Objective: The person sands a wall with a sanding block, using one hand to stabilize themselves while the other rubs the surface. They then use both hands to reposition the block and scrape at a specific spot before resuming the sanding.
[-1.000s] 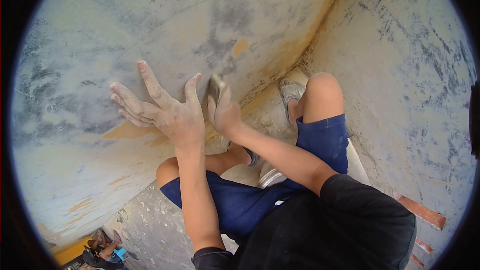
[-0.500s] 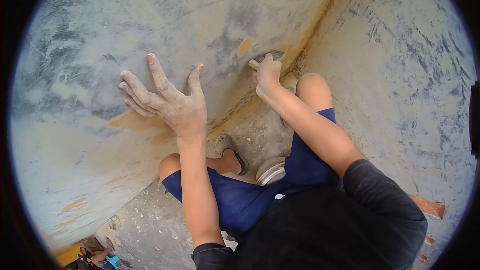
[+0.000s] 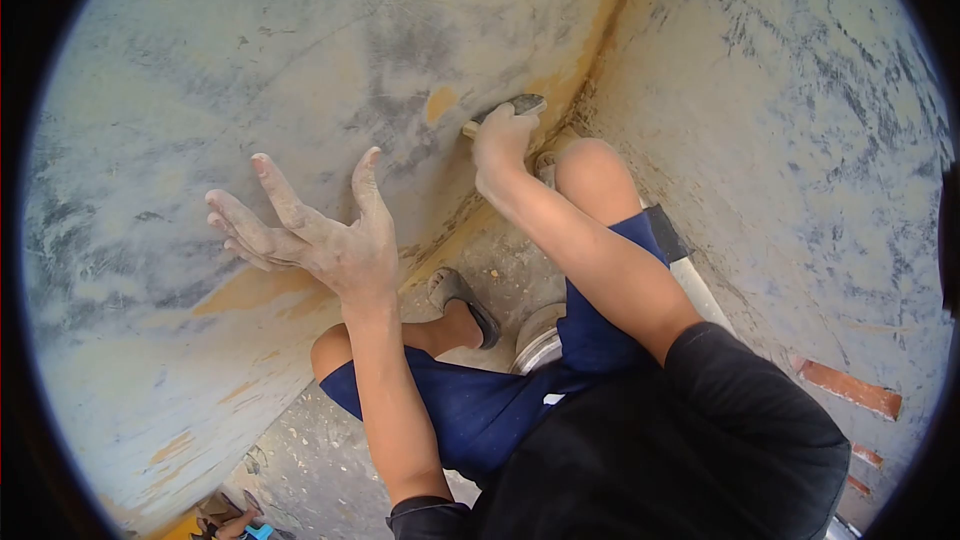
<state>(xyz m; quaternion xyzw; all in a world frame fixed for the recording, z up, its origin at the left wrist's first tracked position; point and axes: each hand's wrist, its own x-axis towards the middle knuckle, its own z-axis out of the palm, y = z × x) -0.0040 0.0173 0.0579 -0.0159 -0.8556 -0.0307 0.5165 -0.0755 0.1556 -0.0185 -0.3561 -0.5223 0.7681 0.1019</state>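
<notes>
My left hand [image 3: 335, 240], coated in pale dust, is open with its fingers spread, close in front of the patchy grey-white wall [image 3: 300, 80]. Nothing is in it. Further right, the fingers of my right hand [image 3: 502, 145] are closed around a small flat tool [image 3: 527, 103], dark grey with a pale edge. The tool is up at the wall surface, low down and near the corner; my fingers hide its middle. Between the two hands and above them the wall carries a small ochre patch [image 3: 440, 103], and a larger ochre streak [image 3: 250, 290] runs below my left hand.
A second wall [image 3: 780, 140] meets the first at a brownish corner on the right. Between my bent legs stands a pale round bucket [image 3: 540, 338] on the dusty floor [image 3: 300, 450]. Exposed red brick [image 3: 850, 388] shows at lower right. Part of another person [image 3: 235, 523] appears at lower left.
My right hand and the tool appear slightly further left, still at the wall. My left hand sits lower and further left, fingers still spread. The whole view has shifted a little.
</notes>
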